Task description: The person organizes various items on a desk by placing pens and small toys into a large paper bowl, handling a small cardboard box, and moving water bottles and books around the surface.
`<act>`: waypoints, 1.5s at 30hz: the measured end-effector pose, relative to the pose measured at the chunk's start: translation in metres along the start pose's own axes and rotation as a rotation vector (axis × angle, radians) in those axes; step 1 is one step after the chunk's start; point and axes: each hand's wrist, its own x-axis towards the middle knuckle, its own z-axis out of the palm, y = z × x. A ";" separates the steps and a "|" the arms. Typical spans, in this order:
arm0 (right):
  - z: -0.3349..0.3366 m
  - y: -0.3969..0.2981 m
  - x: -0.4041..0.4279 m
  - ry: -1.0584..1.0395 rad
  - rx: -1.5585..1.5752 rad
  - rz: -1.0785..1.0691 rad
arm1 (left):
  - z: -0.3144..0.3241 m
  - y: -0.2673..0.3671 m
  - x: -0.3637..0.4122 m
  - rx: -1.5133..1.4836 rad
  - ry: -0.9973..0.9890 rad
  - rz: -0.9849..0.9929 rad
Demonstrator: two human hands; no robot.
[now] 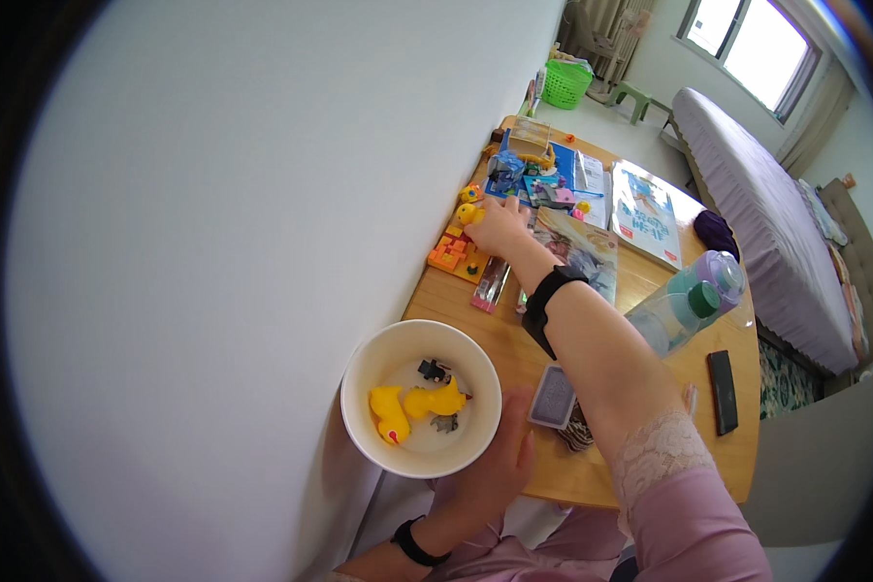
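Observation:
A white round tub (347, 393) stands at the near left edge of the wooden table, with two yellow rubber toys (436, 399) and small dark and grey figures (445, 423) inside. My left hand (498, 451) rests against the tub's right side, its fingers partly hidden by the rim. Farther off, my right hand (498, 224) reaches over the table's left side, thumb and fingers around a small yellow duck toy (470, 214); how firmly it grips is unclear. An orange and yellow building-brick plate (457, 253) lies just nearer than that hand.
Beyond my right hand are toys on a blue folder (564, 164). Books (646, 214), clear bottles (669, 316), a purple-grey box (553, 397) and a black case (722, 393) lie rightward. A white wall (225, 254) borders the table's left side.

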 end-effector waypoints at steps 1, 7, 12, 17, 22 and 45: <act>0.001 0.000 -0.006 0.001 -0.001 0.002 | 0.002 -0.001 -0.001 -0.001 -0.001 0.001; 0.011 -0.001 -0.044 -0.015 0.017 -0.041 | 0.011 -0.003 -0.003 -0.066 0.064 -0.020; 0.019 0.003 -0.074 -0.010 -0.017 -0.099 | 0.014 -0.004 -0.002 -0.062 0.105 0.017; 0.025 0.008 -0.097 0.056 0.004 -0.227 | 0.013 -0.009 -0.004 -0.039 0.143 0.067; 0.014 0.023 -0.102 0.153 0.141 -0.229 | 0.016 -0.008 -0.008 -0.083 0.118 0.038; -0.056 -0.028 -0.226 -0.415 0.528 -0.687 | 0.029 -0.010 -0.011 -0.029 0.187 -0.029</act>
